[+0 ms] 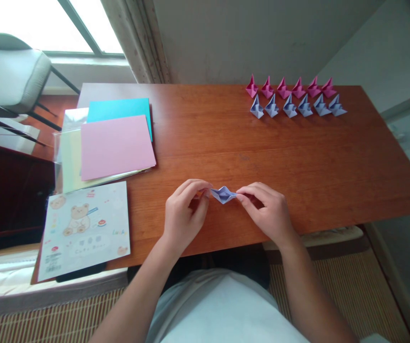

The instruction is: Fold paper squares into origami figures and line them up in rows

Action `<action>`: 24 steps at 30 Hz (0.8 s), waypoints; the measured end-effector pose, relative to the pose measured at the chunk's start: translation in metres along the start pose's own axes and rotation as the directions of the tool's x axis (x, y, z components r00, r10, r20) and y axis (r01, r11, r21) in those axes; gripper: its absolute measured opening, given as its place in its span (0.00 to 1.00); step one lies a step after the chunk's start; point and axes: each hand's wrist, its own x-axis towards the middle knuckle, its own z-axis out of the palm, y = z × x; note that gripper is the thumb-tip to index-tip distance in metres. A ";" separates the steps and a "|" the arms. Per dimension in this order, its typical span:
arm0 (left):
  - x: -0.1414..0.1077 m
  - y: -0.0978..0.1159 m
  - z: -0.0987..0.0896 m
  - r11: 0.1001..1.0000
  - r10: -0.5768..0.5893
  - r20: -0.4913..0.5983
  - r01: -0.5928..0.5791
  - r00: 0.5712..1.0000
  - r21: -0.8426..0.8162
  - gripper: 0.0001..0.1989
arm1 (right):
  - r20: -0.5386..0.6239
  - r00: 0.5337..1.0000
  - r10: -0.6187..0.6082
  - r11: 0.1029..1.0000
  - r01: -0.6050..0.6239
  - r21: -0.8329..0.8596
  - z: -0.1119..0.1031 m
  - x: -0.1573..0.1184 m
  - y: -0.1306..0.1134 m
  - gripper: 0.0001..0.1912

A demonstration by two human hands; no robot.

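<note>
The left grip pinches the folded lavender paper at nine o'clock; the right grip pinches it at three.

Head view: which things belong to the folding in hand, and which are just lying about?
In the job, apparently:
blue piece, held by left hand and right hand
blue row and pink row of folded pieces
paper stack, perhaps stock

Lying about, apparently:
bear-print cover
chair
</note>
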 end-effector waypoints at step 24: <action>0.001 0.002 0.001 1.000 -0.024 0.001 0.024 1.000 -0.009 0.09 | 0.034 0.997 -0.073 0.996 0.074 -0.043 0.004 -0.006 0.000 0.04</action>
